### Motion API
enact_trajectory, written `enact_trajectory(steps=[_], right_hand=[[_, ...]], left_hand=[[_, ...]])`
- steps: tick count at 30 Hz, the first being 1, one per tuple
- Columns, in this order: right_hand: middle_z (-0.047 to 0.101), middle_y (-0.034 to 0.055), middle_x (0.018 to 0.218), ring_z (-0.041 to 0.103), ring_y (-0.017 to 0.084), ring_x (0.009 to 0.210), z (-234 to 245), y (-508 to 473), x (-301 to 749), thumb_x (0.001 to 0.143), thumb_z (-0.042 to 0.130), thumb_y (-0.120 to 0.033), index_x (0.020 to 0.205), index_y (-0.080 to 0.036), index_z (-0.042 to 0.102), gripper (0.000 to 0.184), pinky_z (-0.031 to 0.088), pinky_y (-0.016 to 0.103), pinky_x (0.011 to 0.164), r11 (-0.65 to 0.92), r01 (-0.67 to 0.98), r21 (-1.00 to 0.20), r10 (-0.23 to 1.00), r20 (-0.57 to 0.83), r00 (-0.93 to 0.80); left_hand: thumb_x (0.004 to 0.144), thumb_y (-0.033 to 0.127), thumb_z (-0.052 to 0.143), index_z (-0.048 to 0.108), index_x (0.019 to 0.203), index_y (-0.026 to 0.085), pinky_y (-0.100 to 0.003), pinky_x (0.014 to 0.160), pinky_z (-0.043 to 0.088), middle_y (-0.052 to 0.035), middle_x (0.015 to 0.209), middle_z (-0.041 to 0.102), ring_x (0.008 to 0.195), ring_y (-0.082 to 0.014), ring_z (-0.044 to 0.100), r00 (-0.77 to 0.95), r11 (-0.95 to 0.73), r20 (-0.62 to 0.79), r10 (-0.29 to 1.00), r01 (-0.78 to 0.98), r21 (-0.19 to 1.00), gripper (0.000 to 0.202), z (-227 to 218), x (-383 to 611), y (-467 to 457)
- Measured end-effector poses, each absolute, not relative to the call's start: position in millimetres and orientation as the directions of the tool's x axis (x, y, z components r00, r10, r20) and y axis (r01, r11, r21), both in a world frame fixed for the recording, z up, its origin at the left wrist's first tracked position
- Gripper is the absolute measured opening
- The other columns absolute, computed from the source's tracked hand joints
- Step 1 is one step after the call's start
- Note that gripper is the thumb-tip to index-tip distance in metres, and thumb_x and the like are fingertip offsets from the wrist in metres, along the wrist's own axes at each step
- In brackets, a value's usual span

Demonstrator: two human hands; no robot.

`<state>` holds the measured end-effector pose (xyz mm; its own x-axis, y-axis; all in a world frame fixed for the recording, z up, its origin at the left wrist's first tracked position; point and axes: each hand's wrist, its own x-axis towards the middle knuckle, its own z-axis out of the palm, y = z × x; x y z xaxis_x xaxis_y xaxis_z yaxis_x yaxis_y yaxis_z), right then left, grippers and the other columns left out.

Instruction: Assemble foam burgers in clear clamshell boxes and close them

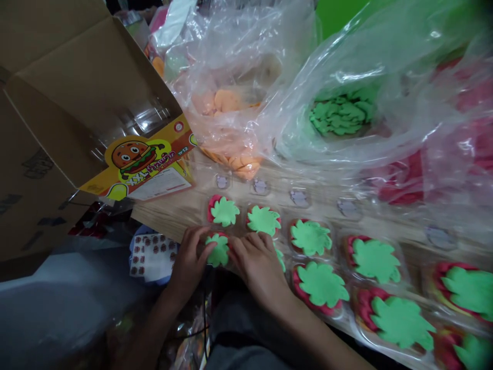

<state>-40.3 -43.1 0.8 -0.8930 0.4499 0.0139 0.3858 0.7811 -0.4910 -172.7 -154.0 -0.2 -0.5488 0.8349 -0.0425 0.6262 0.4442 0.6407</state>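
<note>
Between my two hands lies a green lettuce-shaped piece (pixel 218 250), flat with a jagged edge, over a red layer, at the table's near edge. My left hand (pixel 191 255) pinches it from the left, thumb on its rim. My right hand (pixel 256 257) is closed at its right side, fingertips bent down against it and partly hidden. Several similar stacks in clear plastic trays run to the right, such as a green-topped stack (pixel 322 285) with red showing beneath. Behind my hands sit two more green-topped pieces (pixel 224 211).
An open cardboard display box (pixel 154 169) with a burger picture stands at left. Behind the trays are plastic bags of orange pieces (pixel 242 162), green pieces (pixel 342 115) and red pieces (pixel 404 180). A sticker sheet (pixel 152 257) lies below the table edge.
</note>
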Motion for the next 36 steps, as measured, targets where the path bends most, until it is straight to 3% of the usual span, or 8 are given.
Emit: enact_trajectory(steps=[6, 10, 13, 17, 24, 30, 33, 36], right_hand=[[0.07, 0.0049, 0.094, 0.053, 0.023, 0.092, -12, -46, -29, 0.087, 0.052, -0.014, 0.095, -0.013, 0.067, 0.017, 0.027, 0.041, 0.094, 0.927, 0.18, -0.33, 0.301, 0.366, -0.881], [0.07, 0.0066, 0.098, 0.053, 0.024, 0.098, -18, -47, -32, 0.089, 0.047, -0.014, 0.096, -0.01, 0.068, 0.022, 0.024, 0.044, 0.101, 0.952, 0.135, -0.273, 0.242, 0.41, -0.88], [0.07, 0.0022, 0.1, 0.054, 0.022, 0.098, -15, -38, -31, 0.091, 0.046, -0.016, 0.099, -0.016, 0.067, 0.023, 0.024, 0.043, 0.102, 0.931, 0.126, -0.344, 0.257, 0.37, -0.893], [0.069, 0.0028, 0.098, 0.055, 0.021, 0.092, -5, -7, -42, 0.091, 0.047, -0.019, 0.104, -0.017, 0.064, 0.022, 0.034, 0.04, 0.093, 0.865, 0.211, -0.455, 0.381, 0.321, -0.867], [0.062, 0.0214, 0.104, 0.05, 0.034, 0.099, 3, 20, -101, 0.079, 0.063, -0.02, 0.102, -0.005, 0.064, 0.027, 0.036, 0.048, 0.085, 0.769, 0.444, -0.461, 0.526, 0.06, -0.848], [0.065, 0.0052, 0.082, 0.059, 0.019, 0.079, 2, 32, -88, 0.081, 0.056, -0.013, 0.082, -0.017, 0.059, 0.005, 0.045, 0.031, 0.07, 0.647, 0.428, -0.631, 0.59, 0.059, -0.805], [0.063, 0.0014, 0.078, 0.06, 0.015, 0.072, 7, 56, -65, 0.082, 0.055, -0.019, 0.09, -0.018, 0.058, 0.009, 0.047, 0.027, 0.066, 0.362, 0.36, -0.86, 0.782, 0.07, -0.62], [0.061, 0.0002, 0.076, 0.06, 0.013, 0.065, 12, 78, -42, 0.08, 0.057, -0.025, 0.098, -0.02, 0.06, 0.02, 0.048, 0.027, 0.06, 0.129, 0.274, -0.953, 0.905, 0.0, -0.425]], left_hand=[[0.077, 0.033, 0.067, 0.035, 0.133, 0.028, -0.039, 0.098, 0.037, -0.0069, 0.127, 0.049, 0.117, -0.0238, 0.043, -0.278, 0.303, -0.125, 0.952, 0.814, 0.497, 0.065, 0, -185, -171], [0.082, 0.033, 0.06, 0.041, 0.128, 0.027, -0.038, 0.094, 0.039, -0.0064, 0.123, 0.054, 0.112, -0.023, 0.047, -0.307, 0.307, -0.077, 0.949, 0.836, 0.454, 0.05, -6, -182, -166], [0.083, 0.034, 0.059, 0.046, 0.122, 0.027, -0.039, 0.093, 0.04, -0.0064, 0.122, 0.055, 0.111, -0.0232, 0.049, -0.324, 0.306, -0.05, 0.945, 0.817, 0.489, 0.042, -8, -179, -163], [0.082, 0.039, 0.059, 0.045, 0.123, 0.026, -0.04, 0.097, 0.039, -0.0089, 0.124, 0.051, 0.117, -0.024, 0.046, -0.379, 0.319, -0.016, 0.925, 0.753, 0.575, 0.046, -4, -186, -155], [0.092, 0.021, 0.035, 0.056, 0.111, 0.019, -0.036, 0.094, 0.043, -0.0083, 0.106, 0.059, 0.103, -0.0192, 0.053, -0.545, 0.356, 0.176, 0.82, 0.725, 0.59, 0.028, -11, -213, -93], [0.086, 0.019, 0.05, 0.055, 0.111, 0.014, -0.041, 0.093, 0.041, -0.0106, 0.105, 0.057, 0.103, -0.0241, 0.05, -0.44, 0.375, 0.079, 0.894, 0.833, 0.406, 0.026, -12, -220, -73], [0.083, 0.019, 0.055, 0.056, 0.097, 0.016, -0.041, 0.092, 0.041, -0.0085, 0.1, 0.057, 0.1, -0.024, 0.049, -0.416, 0.372, 0.043, 0.908, 0.851, 0.37, 0.015, -8, -219, -72], [0.083, 0.019, 0.055, 0.054, 0.082, 0.019, -0.039, 0.089, 0.041, -0.004, 0.088, 0.06, 0.092, -0.0215, 0.052, -0.427, 0.371, 0.019, 0.904, 0.807, 0.46, 0.001, -7, -221, -73]])
